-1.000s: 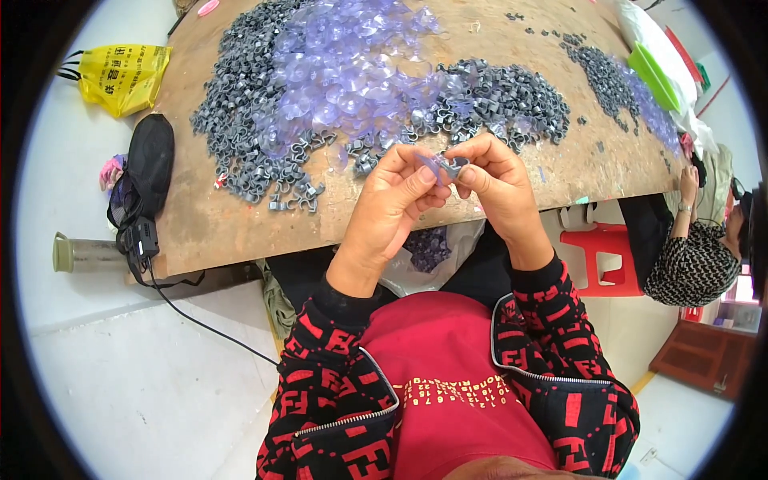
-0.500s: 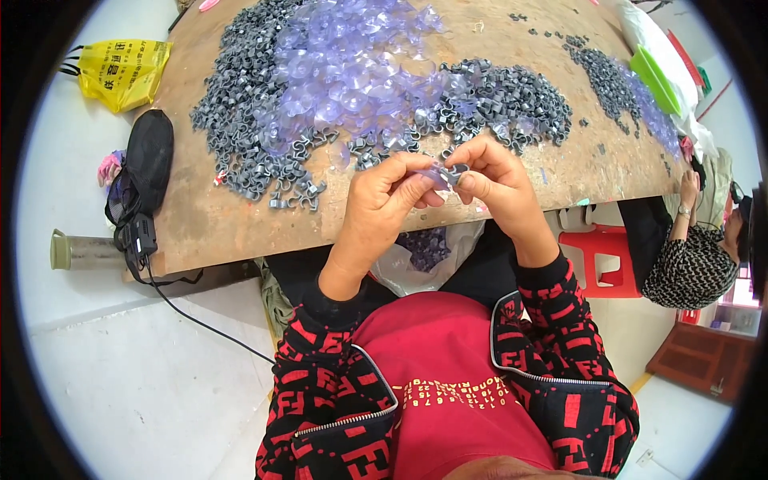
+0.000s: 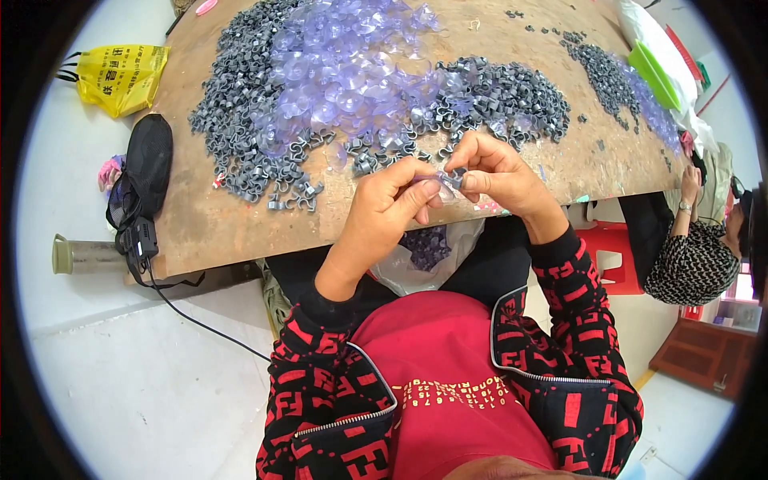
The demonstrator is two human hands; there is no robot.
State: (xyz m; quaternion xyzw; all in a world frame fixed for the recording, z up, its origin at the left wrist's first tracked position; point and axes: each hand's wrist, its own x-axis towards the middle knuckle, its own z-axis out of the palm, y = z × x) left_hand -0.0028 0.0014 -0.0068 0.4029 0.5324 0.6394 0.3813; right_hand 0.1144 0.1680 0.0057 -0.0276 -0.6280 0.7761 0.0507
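My left hand (image 3: 390, 204) pinches a clear purplish suction cup (image 3: 446, 189) between thumb and forefinger. Against it, my right hand (image 3: 506, 178) grips a small grey plastic clip (image 3: 456, 178). The two parts meet just above the table's front edge; whether they are joined is hidden by my fingertips. Beyond my hands spreads a heap of clear purplish suction cups (image 3: 344, 72). Loose grey clips (image 3: 232, 120) lie around that heap on its left, and another mound of grey clips (image 3: 512, 96) lies to its right.
Over my lap an open plastic bag (image 3: 448, 260) holds purplish and dark pieces. At the right edge a person (image 3: 696, 260) sits by more clips (image 3: 604, 80). A yellow bag (image 3: 124, 78), black pouch (image 3: 150, 156) and bottle (image 3: 88, 256) are at left. A red stool (image 3: 612, 256) stands right.
My right hand has shifted slightly right and its forearm has swung outward. The suction cup and the clip stay together between my hands.
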